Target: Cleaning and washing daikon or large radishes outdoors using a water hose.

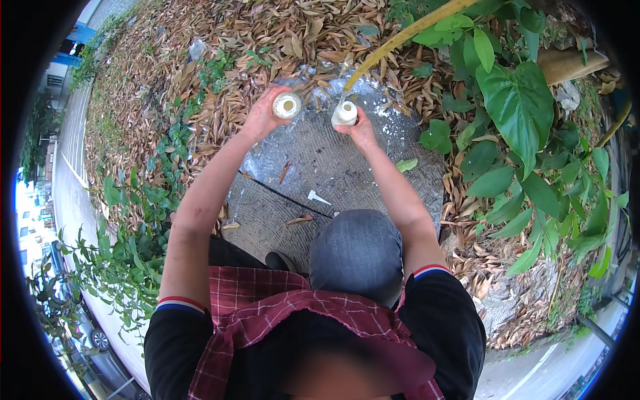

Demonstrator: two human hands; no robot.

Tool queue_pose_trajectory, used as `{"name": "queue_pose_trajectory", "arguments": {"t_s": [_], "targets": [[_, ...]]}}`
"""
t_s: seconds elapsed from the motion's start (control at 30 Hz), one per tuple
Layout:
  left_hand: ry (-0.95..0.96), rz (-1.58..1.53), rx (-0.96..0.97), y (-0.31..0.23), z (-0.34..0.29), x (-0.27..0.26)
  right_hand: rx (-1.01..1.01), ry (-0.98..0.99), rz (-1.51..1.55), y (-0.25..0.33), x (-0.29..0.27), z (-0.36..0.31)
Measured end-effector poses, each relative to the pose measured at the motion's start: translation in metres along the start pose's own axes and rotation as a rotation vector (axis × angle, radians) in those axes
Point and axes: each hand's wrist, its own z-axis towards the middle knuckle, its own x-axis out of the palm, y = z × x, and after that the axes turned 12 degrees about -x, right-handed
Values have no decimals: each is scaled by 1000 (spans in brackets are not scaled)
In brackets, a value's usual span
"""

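My left hand is closed around a round, whitish jar-like container, seen from above with a pale tan circle in its middle. A short way to the right, my right hand grips a small whitish bottle with a round, pale top. The two containers are apart, both held over the far part of a grey, textured slab. White powdery patches mark the slab near the right hand. What the containers hold is too small to make out.
A small white T-shaped piece and a thin black cord lie on the slab. Dry leaves surround it. A yellowish stalk slants down close to the right hand; broad green leaves crowd the right. My bent knee is in front.
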Motion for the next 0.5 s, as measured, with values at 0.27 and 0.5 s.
{"name": "queue_pose_trajectory", "arguments": {"t_s": [0.27, 0.5], "targets": [[72, -294, -526, 6, -5, 78, -22, 23, -358, -1, 5, 2], [84, -227, -555, 25, -6, 110, -25, 80, -603, 19, 10, 6]]}}
